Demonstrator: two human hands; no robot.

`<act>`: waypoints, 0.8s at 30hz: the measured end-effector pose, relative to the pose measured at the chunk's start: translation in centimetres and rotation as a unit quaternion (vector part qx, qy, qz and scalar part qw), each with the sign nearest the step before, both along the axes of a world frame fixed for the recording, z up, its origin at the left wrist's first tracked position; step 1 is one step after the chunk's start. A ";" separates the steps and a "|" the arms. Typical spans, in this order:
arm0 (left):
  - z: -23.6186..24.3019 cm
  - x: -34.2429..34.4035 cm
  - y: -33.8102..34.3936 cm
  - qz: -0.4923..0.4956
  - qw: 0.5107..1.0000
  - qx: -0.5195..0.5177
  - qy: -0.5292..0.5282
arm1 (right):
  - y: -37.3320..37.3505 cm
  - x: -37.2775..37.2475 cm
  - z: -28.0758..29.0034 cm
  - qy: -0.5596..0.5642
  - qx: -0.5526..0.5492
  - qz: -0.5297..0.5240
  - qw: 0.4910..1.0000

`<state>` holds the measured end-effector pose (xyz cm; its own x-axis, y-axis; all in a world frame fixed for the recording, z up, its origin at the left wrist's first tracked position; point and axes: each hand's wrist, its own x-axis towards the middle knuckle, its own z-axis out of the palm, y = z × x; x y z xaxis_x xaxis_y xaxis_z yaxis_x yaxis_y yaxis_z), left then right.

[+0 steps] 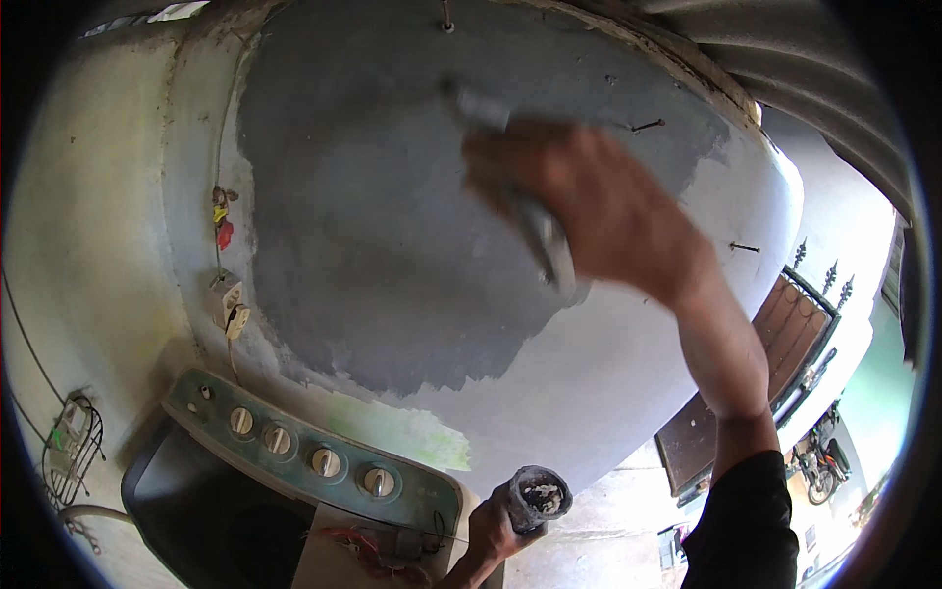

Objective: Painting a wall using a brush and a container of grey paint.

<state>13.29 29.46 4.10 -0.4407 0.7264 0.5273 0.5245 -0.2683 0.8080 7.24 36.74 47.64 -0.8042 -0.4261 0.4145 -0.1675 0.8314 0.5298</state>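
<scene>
My right hand (pixel 608 196), blurred by motion, is raised in front of the wall, its fingers closed around a paintbrush. The paintbrush (pixel 554 257) shows its pale handle end below the hand; its smeared head points up and left near the dark grey paint. Whether the bristles touch the wall I cannot tell. That wall (pixel 392 216) is dark grey over a broad patch with ragged edges, and lighter grey below and to the right. Low in the middle, my left hand (pixel 488 530) grips a small grey-stained cup (pixel 538 496), tilted so that its opening and pale lumpy contents show.
A washing machine (pixel 324 461) with several knobs stands below the wall at left. A socket (pixel 228 299) with a plug hangs by a cord. Nails (pixel 648 126) stick out of the wall. A brown gate (pixel 790 319) and a motorcycle (pixel 822 461) are at far right.
</scene>
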 end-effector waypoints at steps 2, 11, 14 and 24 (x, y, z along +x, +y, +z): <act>0.1 0.0 0.0 0.004 1.000 0.006 0.006 | 0.8 -0.7 2.7 0.199 0.149 -0.002 0.969; 0.6 -0.1 0.2 0.000 1.000 0.031 -0.002 | 0.1 -2.0 -1.3 -0.107 0.029 -0.143 0.984; 0.3 -0.2 -0.1 0.008 0.999 0.034 -0.004 | -0.7 0.2 1.2 -0.014 0.021 -0.034 0.999; 0.5 0.1 0.0 0.009 0.999 0.028 0.028 | 3.7 1.5 -0.4 -0.073 -0.010 -0.044 0.996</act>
